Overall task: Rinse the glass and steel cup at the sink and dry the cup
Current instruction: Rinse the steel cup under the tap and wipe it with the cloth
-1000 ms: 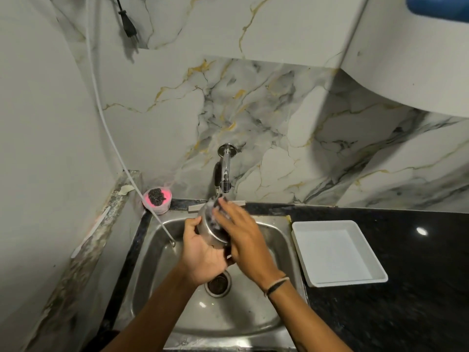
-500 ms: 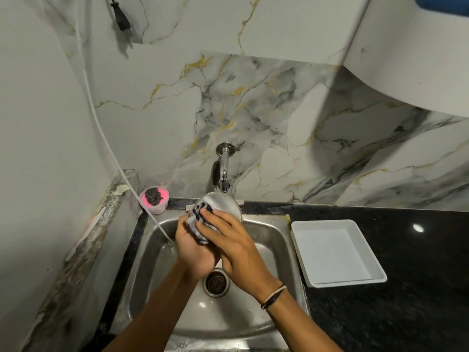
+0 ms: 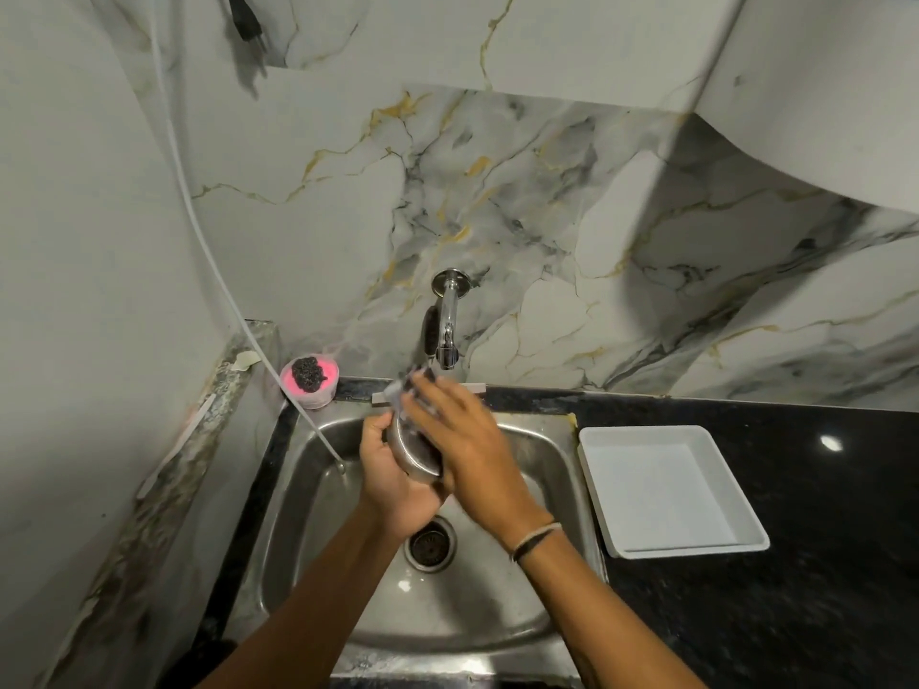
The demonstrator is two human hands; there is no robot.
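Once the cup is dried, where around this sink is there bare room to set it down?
The white tray right of the sink sits empty. Bare black counter lies beyond and in front of it. The back ledge by the tap is narrow, with the pink scrubber tub filling its left corner.

My two bare hands, one round steel cup, one striped cloth, one chrome wall tap, one steel sink, one white square plastic tray, one pink tub holding a black scrubber
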